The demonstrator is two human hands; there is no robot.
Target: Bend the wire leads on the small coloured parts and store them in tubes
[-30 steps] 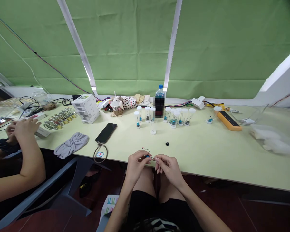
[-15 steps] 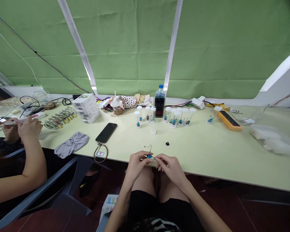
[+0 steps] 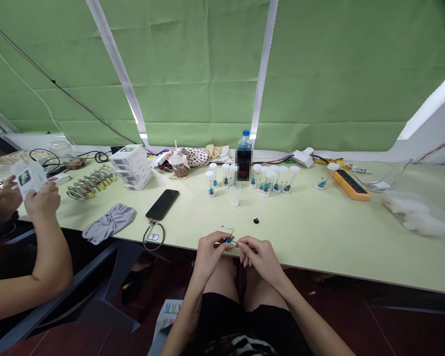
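My left hand (image 3: 208,252) and my right hand (image 3: 257,256) meet at the near edge of the pale table (image 3: 319,237). Both pinch a tiny blue component (image 3: 228,240) with thin wire leads that curl up above it. The left fingers grip the blue body; the right fingertips pinch a lead on its right side. A small black part (image 3: 256,220) lies on the table just beyond my hands. Further back stand several clear vials (image 3: 267,179) with white caps and blue bits inside.
A black phone (image 3: 162,204), a key ring with a tag (image 3: 154,236) and a grey cloth (image 3: 110,222) lie to the left. A water bottle (image 3: 244,155), white boxes (image 3: 131,166) and a yellow meter (image 3: 350,184) stand further back. A person at the left holds a small card (image 3: 28,177).
My hands have stayed in place, turning the component slightly so its leads shifted. The person at the left has lifted a small white card off the table.
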